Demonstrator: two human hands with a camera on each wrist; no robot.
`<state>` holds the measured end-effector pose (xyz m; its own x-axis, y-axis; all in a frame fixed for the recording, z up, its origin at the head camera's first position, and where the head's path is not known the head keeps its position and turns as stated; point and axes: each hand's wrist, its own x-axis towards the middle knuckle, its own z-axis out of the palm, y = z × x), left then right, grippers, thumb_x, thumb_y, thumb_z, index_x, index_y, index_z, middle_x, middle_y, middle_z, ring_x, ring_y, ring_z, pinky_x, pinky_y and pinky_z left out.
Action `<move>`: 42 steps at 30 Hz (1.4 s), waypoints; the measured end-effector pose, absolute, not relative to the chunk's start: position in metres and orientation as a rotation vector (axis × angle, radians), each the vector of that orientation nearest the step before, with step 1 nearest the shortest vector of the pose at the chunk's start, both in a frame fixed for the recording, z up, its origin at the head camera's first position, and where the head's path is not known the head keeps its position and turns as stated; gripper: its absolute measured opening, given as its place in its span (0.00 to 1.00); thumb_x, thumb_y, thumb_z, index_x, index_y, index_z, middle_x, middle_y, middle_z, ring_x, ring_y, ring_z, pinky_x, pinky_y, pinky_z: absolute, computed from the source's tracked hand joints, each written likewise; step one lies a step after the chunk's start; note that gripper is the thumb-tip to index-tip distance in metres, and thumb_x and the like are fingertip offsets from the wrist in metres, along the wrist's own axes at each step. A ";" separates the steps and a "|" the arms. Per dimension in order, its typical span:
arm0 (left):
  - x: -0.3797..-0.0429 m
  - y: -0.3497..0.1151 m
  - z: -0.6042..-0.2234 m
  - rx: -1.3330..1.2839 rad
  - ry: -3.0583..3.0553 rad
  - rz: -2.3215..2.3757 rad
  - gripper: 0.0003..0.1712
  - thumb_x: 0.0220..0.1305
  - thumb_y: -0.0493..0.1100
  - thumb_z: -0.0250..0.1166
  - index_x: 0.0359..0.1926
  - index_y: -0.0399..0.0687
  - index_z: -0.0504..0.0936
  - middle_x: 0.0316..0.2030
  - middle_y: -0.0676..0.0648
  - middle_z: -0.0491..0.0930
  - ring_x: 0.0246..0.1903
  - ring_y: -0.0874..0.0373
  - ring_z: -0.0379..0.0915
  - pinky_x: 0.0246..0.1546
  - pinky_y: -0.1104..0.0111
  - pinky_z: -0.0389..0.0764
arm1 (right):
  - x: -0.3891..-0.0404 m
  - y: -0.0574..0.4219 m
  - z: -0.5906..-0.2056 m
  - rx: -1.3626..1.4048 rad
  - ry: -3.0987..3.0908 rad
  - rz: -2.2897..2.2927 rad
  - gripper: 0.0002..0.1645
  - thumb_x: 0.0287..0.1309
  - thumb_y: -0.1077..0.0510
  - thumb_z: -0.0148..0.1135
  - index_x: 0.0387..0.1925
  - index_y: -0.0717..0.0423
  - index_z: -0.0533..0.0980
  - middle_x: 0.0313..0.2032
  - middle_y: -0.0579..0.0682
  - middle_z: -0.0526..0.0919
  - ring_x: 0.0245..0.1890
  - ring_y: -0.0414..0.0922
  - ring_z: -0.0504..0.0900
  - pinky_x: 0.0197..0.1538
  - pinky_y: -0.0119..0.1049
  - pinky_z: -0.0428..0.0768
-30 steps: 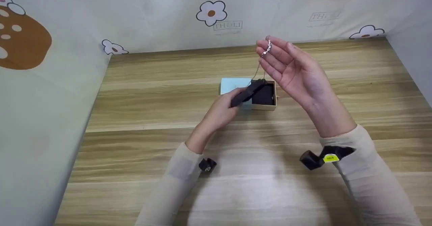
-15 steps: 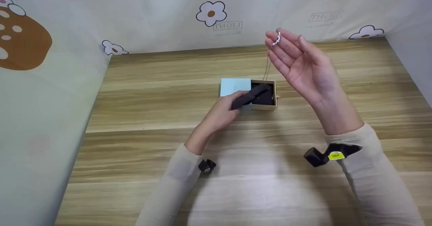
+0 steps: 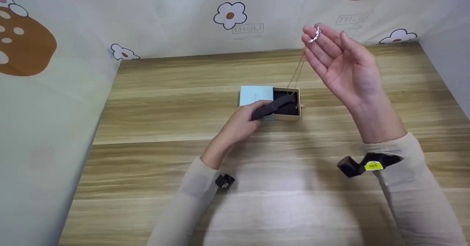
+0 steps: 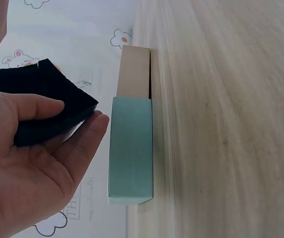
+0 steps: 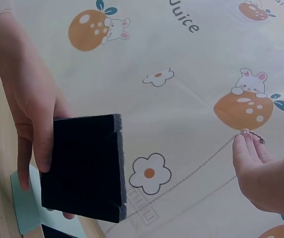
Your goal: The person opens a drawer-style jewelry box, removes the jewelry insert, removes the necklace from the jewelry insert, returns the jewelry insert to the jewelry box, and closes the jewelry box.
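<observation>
My left hand (image 3: 240, 124) pinches a black foam jewellery pad (image 3: 272, 107) between thumb and fingers, tilted above a small gift box. In the right wrist view the pad (image 5: 85, 168) shows its flat square face, with small notches along one edge. A silver necklace runs from the pad's edge up to my right hand (image 3: 350, 71). Palm up, that hand carries the necklace's leafy pendant (image 3: 315, 36) across its nearly straight fingers, thumb apart. The thin chain (image 3: 295, 75) slants taut between both hands. Beneath the pad, the light-blue box sleeve (image 3: 256, 94) covers half of a beige drawer (image 3: 290, 118).
Both hands are over a wood-grain table (image 3: 154, 165). A pale curtain (image 3: 165, 22) printed with flowers and oranges stands behind it and along the left side. Dark wrist cameras are strapped over both sleeves. The drawer's inside is lined in black.
My right hand has moved up and to the right with the pendant, and the chain has straightened out. The left hand has barely shifted, tipping the pad slightly lower. The box has stayed put.
</observation>
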<state>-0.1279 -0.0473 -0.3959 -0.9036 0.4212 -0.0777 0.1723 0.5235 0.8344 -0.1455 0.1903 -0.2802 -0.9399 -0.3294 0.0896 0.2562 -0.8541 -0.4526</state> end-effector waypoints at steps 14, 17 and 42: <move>-0.129 -0.046 -0.392 0.506 2.495 1.416 0.32 0.60 0.27 0.56 0.64 0.51 0.77 0.59 0.44 0.80 0.52 0.52 0.72 0.61 0.58 0.72 | -0.154 0.214 -0.285 -0.147 0.511 -2.811 0.22 0.75 0.62 0.46 0.63 0.71 0.68 0.59 0.69 0.78 0.58 0.61 0.81 0.65 0.48 0.77; -0.130 -0.047 -0.390 0.509 2.477 1.459 0.30 0.62 0.28 0.56 0.64 0.49 0.77 0.61 0.44 0.79 0.57 0.53 0.73 0.65 0.58 0.71 | -0.155 0.217 -0.286 -0.121 0.497 -2.815 0.22 0.74 0.62 0.47 0.63 0.71 0.68 0.61 0.68 0.77 0.58 0.61 0.81 0.66 0.48 0.76; -0.132 -0.051 -0.387 0.151 1.832 2.190 0.30 0.68 0.30 0.57 0.69 0.31 0.63 0.64 0.30 0.71 0.58 0.48 0.75 0.55 0.60 0.84 | -0.170 0.244 -0.299 0.056 0.465 -2.874 0.22 0.71 0.63 0.50 0.63 0.67 0.68 0.59 0.68 0.78 0.57 0.61 0.79 0.69 0.47 0.74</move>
